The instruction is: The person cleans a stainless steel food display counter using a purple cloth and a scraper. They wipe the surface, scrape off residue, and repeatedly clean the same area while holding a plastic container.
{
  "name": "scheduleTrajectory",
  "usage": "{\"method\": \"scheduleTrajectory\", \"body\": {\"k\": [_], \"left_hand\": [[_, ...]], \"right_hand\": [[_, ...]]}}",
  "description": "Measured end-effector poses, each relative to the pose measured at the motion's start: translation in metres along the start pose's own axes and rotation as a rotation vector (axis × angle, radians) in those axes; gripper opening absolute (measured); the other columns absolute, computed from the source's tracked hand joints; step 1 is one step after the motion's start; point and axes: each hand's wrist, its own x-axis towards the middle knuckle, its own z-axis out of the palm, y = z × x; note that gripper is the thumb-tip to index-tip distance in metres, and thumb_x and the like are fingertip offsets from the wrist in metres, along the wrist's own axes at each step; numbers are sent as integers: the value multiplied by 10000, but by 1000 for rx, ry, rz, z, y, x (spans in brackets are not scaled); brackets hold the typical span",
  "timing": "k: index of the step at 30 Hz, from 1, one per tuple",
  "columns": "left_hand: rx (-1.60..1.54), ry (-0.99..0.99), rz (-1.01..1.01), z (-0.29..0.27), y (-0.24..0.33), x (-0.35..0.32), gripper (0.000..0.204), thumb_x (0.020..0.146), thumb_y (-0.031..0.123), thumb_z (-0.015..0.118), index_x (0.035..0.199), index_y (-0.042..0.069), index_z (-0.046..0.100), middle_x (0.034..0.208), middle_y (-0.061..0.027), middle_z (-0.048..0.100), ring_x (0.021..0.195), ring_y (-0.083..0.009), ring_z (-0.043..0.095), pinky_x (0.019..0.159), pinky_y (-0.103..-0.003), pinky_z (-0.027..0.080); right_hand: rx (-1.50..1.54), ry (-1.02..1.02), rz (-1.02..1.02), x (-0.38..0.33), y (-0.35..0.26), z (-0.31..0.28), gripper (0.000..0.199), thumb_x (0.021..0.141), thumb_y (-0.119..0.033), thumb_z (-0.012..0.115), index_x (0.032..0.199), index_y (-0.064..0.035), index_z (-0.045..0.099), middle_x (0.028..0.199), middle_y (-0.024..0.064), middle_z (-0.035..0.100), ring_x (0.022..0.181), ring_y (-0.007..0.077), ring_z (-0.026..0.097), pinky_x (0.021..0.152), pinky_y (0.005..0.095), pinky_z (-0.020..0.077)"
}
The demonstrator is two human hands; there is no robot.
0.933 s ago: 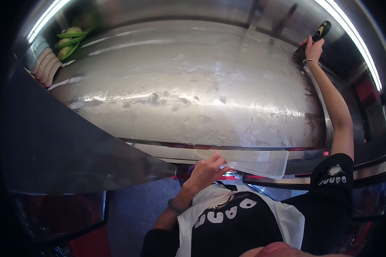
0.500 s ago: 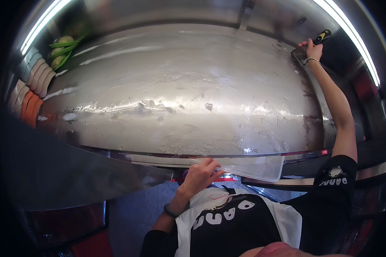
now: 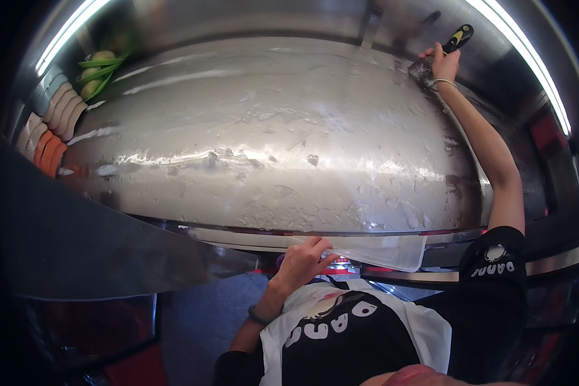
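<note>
At the far right of the wet steel counter (image 3: 257,128), my right hand (image 3: 445,64) grips a scraper (image 3: 458,38) with a black and yellow handle. Its wide dark blade (image 3: 422,72) rests on or just above the steel, partly hidden by the fingers. Below the counter's front edge, my left hand (image 3: 300,262) is closed on the rim of a clear plastic container (image 3: 392,252). That container sits close under the edge, in front of my body. Wet bits and streaks are scattered over the steel surface.
Stacked white and orange bowls (image 3: 50,153) stand at the counter's left end. Behind them a green basket (image 3: 103,72) holds several round pale items. A steel wall (image 3: 270,19) rises along the back, and a dark panel (image 3: 109,251) lies at the front left.
My right hand and the scraper have moved left and farther back across the counter's right end. My left hand still holds the container in nearly the same place.
</note>
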Motion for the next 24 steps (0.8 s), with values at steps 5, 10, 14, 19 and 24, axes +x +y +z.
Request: {"method": "scheduleTrajectory", "body": {"k": [5,10,14,19,24], "left_hand": [[20,-52,-9,0,2,1,240,841,288,682,889,66,606,870,-94,601,702,-300,636,594,-384,528],[20,-15,18,1,2,3,254,845,292,680,889,56,596,875,-92,584,710,-294,635,585,-376,529],[-4,-44,-29,1,1,5,222,818,268,706,890,76,622,864,-105,586,702,-327,626,601,-404,515],[-16,-48,-27,2,-1,3,217,832,274,689,874,73,620,876,-113,559,708,-341,613,605,-425,506],[-76,-52,-9,4,-6,3,211,837,265,681,876,67,619,895,-112,554,732,-347,609,606,-424,501]], "right_hand": [[-78,-46,-72,-5,-12,-5,326,950,-194,555,974,58,350,745,147,667,640,233,685,661,319,529],[160,-150,48,-2,2,0,311,948,-198,576,955,40,376,756,137,675,645,220,685,638,318,533],[-187,-163,-323,5,6,-24,322,929,-226,606,945,38,423,739,120,683,677,189,688,667,317,517],[-297,173,7,5,26,-116,329,938,-213,582,947,48,382,709,118,676,610,215,686,571,331,538],[358,-71,263,-39,37,-110,304,926,-190,600,948,73,451,737,129,673,655,238,689,607,322,551]]}}
